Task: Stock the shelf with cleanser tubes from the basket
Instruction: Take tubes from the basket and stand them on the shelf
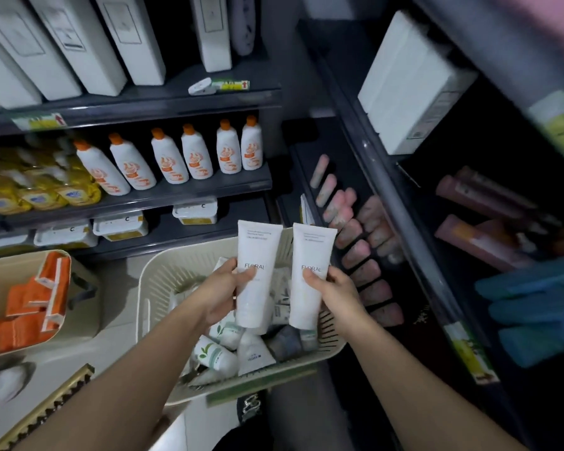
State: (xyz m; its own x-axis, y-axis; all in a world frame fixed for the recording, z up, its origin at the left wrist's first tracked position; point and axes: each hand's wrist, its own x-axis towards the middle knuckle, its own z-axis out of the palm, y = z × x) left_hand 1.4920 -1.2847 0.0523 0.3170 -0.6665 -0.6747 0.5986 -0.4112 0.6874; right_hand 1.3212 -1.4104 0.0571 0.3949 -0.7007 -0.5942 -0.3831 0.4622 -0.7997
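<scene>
Above the far edge of the basket (150,288), the left tube (258,249) is gripped mid-body by the left hand (220,292), the right tube (311,252) by the right hand (337,297). The tubes are judged light, soft and slick; mid-body holds are advised.

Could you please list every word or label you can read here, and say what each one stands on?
"FLORAL": on the cleanser tube in the left hand.
"FLORAL": on the second cleanser tube in the right hand.
"C": on a white tub.
Too blurred to read: the small print atop both tubes, the shelf price tags, the orange-capped bottles, the white boxes.
</scene>
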